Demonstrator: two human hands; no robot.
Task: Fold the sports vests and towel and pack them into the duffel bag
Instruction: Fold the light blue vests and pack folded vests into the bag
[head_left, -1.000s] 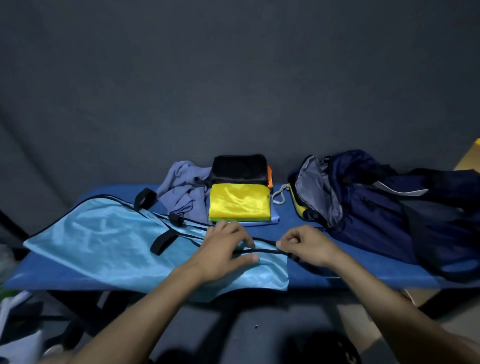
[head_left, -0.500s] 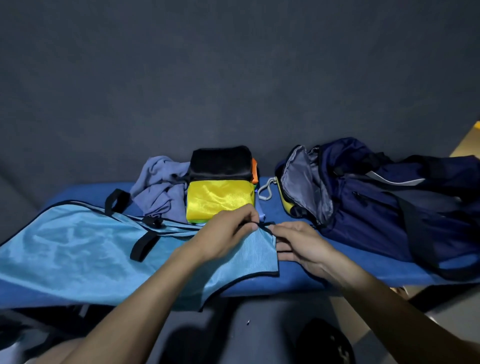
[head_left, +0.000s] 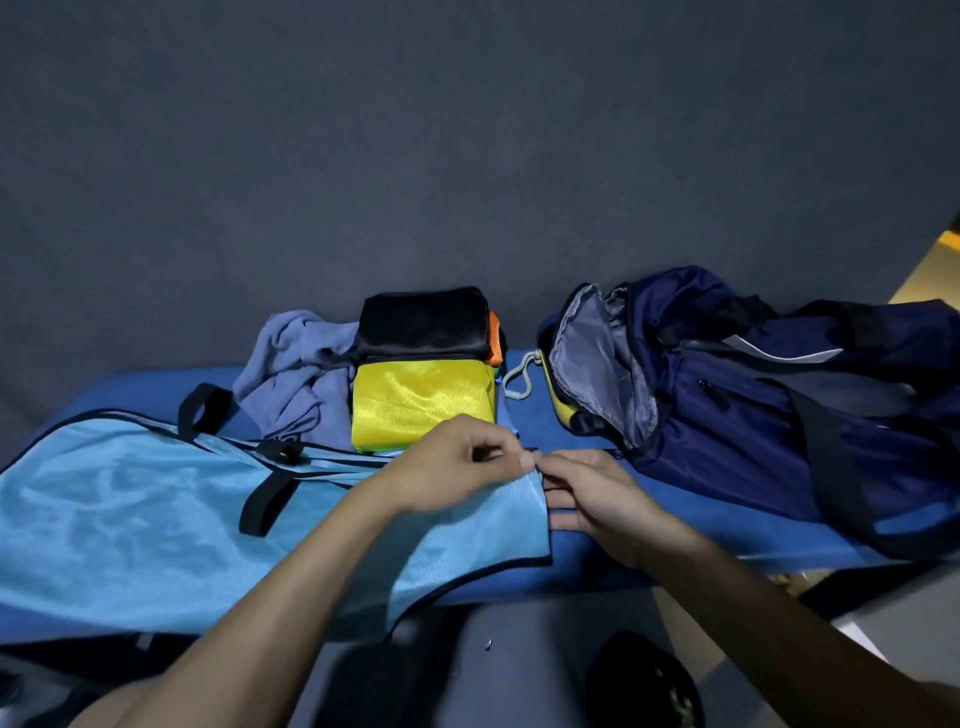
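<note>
Light-blue vest (head_left: 156, 525) lies spread flat on the near-left of the desk (head_left: 597, 571), its long axis running left to right, black-edged right end pointing toward the bag and its near edge drooping off the desk front. Left hand (head_left: 457, 467) sits at that right end's upper corner, fingers (head_left: 527, 460) curled and pinching the black trim. Right hand (head_left: 592, 499) is just beside it, thumb meeting the same corner while the other fingers lie straight on the desk along the vest's right edge. Black straps (head_left: 265, 501) cross the vest's middle, one looping up at the far edge.

Behind the hands, a folded stack: yellow vest (head_left: 421, 402) in front, black vest (head_left: 423, 322) behind it, an orange edge (head_left: 496, 338) peeking out at the right. A crumpled grey-blue towel (head_left: 291, 379) touches the stack's left side. To the right, the navy duffel (head_left: 753, 415) slumps on the desk, its mouth gaping toward the stack, grey lining (head_left: 587, 364) showing, a pale cord loop (head_left: 519, 379) lying between bag and stack.
</note>
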